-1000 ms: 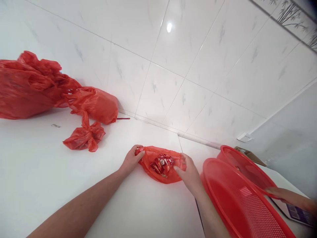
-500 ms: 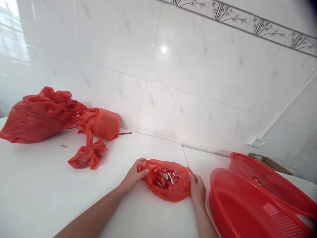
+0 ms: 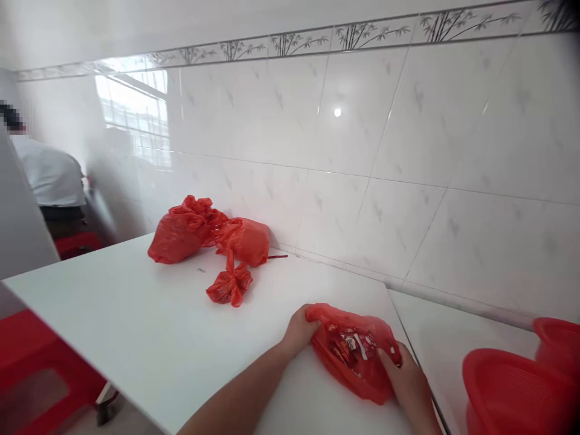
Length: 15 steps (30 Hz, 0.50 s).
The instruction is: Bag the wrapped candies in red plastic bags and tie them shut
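Note:
A red plastic bag (image 3: 351, 362) lies on the white table (image 3: 136, 320), with several red-and-white wrapped packets (image 3: 348, 347) showing in its open mouth. My left hand (image 3: 299, 332) pinches the bag's left edge. My right hand (image 3: 405, 383) grips its right side, with the fingers curled over the plastic. Farther back on the table, a large bulging red bag (image 3: 181, 232) touches a tied, rounded red bag (image 3: 242, 240). A small knotted red bag (image 3: 230, 286) sits just in front of them.
Tiled wall runs behind the table, with a thin red stick (image 3: 277, 256) at its foot. Stacked red baskets (image 3: 512, 393) stand on a second white table (image 3: 453, 326) at right. A person in a white shirt (image 3: 49, 175) and red stools (image 3: 40, 368) are at left.
The view has swung left and up, pushing the baskets to the right edge. My hands have come closer together, and my right hand now grips the bag's side.

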Motion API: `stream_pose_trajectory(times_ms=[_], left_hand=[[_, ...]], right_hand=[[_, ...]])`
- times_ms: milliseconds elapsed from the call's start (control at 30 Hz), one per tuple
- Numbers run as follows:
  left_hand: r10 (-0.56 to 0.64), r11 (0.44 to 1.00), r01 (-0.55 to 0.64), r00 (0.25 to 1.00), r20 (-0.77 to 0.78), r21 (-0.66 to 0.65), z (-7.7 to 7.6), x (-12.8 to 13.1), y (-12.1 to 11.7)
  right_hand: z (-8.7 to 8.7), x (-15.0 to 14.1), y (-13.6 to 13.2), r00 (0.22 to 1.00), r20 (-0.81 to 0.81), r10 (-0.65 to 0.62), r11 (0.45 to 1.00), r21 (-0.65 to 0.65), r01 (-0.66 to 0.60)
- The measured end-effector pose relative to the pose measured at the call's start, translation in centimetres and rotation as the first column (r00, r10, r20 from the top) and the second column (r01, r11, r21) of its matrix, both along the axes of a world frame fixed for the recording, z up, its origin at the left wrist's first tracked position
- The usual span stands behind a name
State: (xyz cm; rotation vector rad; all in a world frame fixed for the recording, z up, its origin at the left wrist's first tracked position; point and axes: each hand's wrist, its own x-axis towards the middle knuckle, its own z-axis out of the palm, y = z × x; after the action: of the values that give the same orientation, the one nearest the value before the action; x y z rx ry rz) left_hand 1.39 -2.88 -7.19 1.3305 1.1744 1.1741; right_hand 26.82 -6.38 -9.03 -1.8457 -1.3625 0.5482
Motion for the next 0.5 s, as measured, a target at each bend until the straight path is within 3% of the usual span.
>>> stream_pose_trajectory(times_ms=[133,233,400,500], left_hand=[[0.005,1.0,-0.005,0.993,0.12,-0.003,0.5,1.9,0.3],[0.016,0.999,-0.022,0.981,0.191,0.026,2.3,2.9,1.0],[0.084,0.976,-0.137,0.953,0.291,0.168,6.7,2.3,3.0],[0.115,0.961,-0.187,0.942,0.316,0.206,7.5,1.1,4.0]], right_hand=[[-0.2,-1.5,0.1,0.99,-0.101,0.097,0.993,0.075,-0.09],[0.3,-2.2,0.6,0.94,-0.308,0.146,0.988,0.097,-0.122],[3.3,-1.6,1.7,0.844,-0.534,0.05,0.966,0.241,0.096],[4.6,-0.6,2.2,0.807,-0.589,0.054,0.947,0.287,0.147]])
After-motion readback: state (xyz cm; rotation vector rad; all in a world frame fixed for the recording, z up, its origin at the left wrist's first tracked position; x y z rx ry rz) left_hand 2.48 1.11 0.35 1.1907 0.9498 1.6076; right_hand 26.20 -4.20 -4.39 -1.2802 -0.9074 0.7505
